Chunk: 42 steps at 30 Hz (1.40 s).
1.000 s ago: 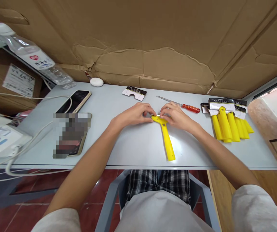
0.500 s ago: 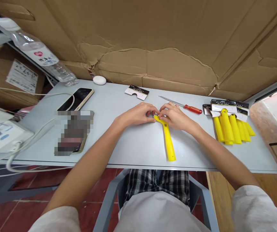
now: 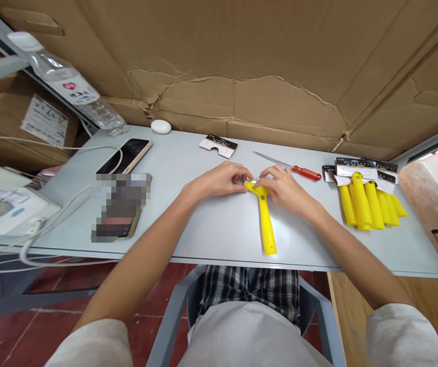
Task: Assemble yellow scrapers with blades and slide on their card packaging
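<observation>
A yellow scraper-like tool [image 3: 267, 224] lies on the grey-white table, its handle pointing toward me and its wide head away. My left hand [image 3: 226, 179] grips the left end of that head between thumb and fingers. At the head's right part, my right hand [image 3: 283, 187] has its thumb and fingers closed on the yellow plastic. A thin pale strip shows along the head's far edge between the hands; its details are too small to tell.
Behind the hands lie a black-and-white card [image 3: 219, 146] and a red-handled screwdriver [image 3: 306, 173]. Several yellow handles with cards [image 3: 364, 204] are at the right. Phones [image 3: 137, 153], a white oval object [image 3: 161, 126], a bottle [image 3: 76, 89] and cables are left; cardboard [image 3: 242, 51] stands behind.
My right hand has shifted slightly to the right along the tool's head, uncovering more of it. The left hand keeps its place. The whole view has moved a little.
</observation>
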Tool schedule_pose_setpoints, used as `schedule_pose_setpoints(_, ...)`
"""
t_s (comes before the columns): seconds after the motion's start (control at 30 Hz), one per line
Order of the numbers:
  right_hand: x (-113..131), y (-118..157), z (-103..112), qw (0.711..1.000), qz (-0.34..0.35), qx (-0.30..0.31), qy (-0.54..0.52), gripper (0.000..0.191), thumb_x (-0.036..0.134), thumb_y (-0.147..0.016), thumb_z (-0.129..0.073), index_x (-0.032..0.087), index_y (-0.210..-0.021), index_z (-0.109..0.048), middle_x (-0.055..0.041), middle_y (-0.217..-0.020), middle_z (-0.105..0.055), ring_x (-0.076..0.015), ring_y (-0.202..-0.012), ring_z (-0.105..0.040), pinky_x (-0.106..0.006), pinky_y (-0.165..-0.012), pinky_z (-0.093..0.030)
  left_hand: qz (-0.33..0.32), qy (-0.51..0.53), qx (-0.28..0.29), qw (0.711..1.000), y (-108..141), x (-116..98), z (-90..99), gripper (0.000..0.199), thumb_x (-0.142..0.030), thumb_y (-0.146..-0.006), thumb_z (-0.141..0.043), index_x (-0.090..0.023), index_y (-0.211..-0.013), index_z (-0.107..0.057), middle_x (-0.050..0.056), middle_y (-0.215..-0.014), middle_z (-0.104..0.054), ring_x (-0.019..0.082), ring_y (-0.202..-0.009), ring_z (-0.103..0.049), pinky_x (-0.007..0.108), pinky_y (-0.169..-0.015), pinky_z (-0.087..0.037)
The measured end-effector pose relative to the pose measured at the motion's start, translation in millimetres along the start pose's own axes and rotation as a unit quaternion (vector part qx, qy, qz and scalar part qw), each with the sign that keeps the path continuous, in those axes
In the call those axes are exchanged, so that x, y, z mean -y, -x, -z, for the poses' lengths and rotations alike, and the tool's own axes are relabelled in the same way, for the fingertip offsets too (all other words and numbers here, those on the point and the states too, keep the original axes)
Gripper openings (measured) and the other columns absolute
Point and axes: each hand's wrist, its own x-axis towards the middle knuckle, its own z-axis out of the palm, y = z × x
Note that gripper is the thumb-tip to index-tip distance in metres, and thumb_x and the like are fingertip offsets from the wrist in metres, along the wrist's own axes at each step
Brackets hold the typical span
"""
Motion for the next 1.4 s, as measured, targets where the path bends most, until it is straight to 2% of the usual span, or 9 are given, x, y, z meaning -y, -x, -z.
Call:
schedule_pose_setpoints(0.27, -0.7, -1.1, -3.5, 1.000, 0.005, 0.012, -0.006, 0.051, 0.000, -0.098, -0.049, 0.029, -0.124, -0.082, -0.0118, -0.132, -0.070, -0.0323, -0.126, -0.054, -0.045, -0.094, -0.034, -0.005, -0.002, 0.004, 1.000, 0.0, 2.9, -1.1, 0.029, -0.035, -0.091, -0.075, -0.022, -0.116, -0.083, 0.005, -0.104, -0.081, 0.019, -0.086, -0.066, 0.031, -0.079, -0.049)
schedule_pose_setpoints(0.47, 1.5, -2.0, -5.0, 1.000, -0.004, 0.008, -0.002, 0.049, 0.002, -0.099, -0.050, 0.026, -0.127, -0.081, -0.0130, -0.132, -0.072, -0.0330, -0.126, -0.055, -0.045, -0.093, -0.035, -0.011, 0.005, 0.000, 1.000, 0.5, 1.0, -0.4, 0.031, -0.043, -0.095, -0.075, -0.023, -0.116, -0.084, 0.005, -0.102, -0.080, 0.019, -0.084, -0.065, 0.032, -0.079, -0.048)
schedule_pose_setpoints(0.63, 3.5, -2.3, -4.9, 1.000, 0.006, 0.015, -0.015, 0.046, 0.003, -0.101, -0.048, 0.024, -0.127, -0.080, -0.0115, -0.128, -0.075, -0.0312, -0.124, -0.058, -0.044, -0.092, -0.036, -0.025, -0.004, 0.008, 1.000, -0.2, 3.3, 0.0, 0.025, -0.039, -0.094, -0.073, -0.022, -0.111, -0.084, 0.005, -0.103, -0.081, 0.019, -0.085, -0.066, 0.032, -0.079, -0.049)
schedule_pose_setpoints(0.83, 5.5, 0.2, -7.1, 0.999, 0.007, 0.010, -0.038, 0.042, 0.008, -0.104, -0.048, 0.024, -0.127, -0.079, -0.0129, -0.130, -0.076, -0.0306, -0.120, -0.062, -0.045, -0.093, -0.041, -0.001, 0.000, -0.004, 1.000, -0.4, 5.1, -1.5, 0.033, -0.040, -0.092, -0.077, -0.022, -0.119, -0.082, 0.005, -0.103, -0.081, 0.020, -0.084, -0.068, 0.032, -0.080, -0.051)
schedule_pose_setpoints(1.07, -15.6, 5.2, 1.5, 0.996, -0.003, 0.003, -0.084, 0.033, 0.018, -0.103, -0.061, 0.021, -0.131, -0.078, -0.0129, -0.126, -0.076, -0.0306, -0.118, -0.069, -0.047, -0.103, -0.053, -0.009, -0.007, 0.000, 1.000, -0.3, 4.6, -1.9, 0.034, -0.042, -0.094, -0.077, -0.021, -0.121, -0.083, 0.006, -0.105, -0.081, 0.019, -0.084, -0.067, 0.032, -0.079, -0.050)
schedule_pose_setpoints(1.2, -24.8, 7.4, 6.8, 0.995, -0.004, 0.025, -0.098, 0.029, 0.018, -0.101, -0.065, 0.019, -0.125, -0.081, -0.0119, -0.119, -0.079, -0.0301, -0.112, -0.072, -0.047, -0.102, -0.056, -0.009, -0.013, 0.005, 1.000, 0.0, 3.8, -1.3, 0.032, -0.039, -0.094, -0.076, -0.021, -0.120, -0.083, 0.006, -0.107, -0.081, 0.019, -0.085, -0.067, 0.032, -0.080, -0.050)
schedule_pose_setpoints(1.4, -27.2, 6.8, 4.1, 0.991, 0.006, 0.011, -0.131, 0.025, 0.015, -0.100, -0.066, 0.021, -0.117, -0.083, -0.0091, -0.114, -0.082, -0.0268, -0.106, -0.073, -0.045, -0.098, -0.057, -0.025, -0.009, 0.008, 1.000, 0.8, 0.2, 1.1, 0.031, -0.045, -0.097, -0.074, -0.023, -0.116, -0.085, 0.008, -0.109, -0.082, 0.020, -0.086, -0.068, 0.033, -0.080, -0.049)
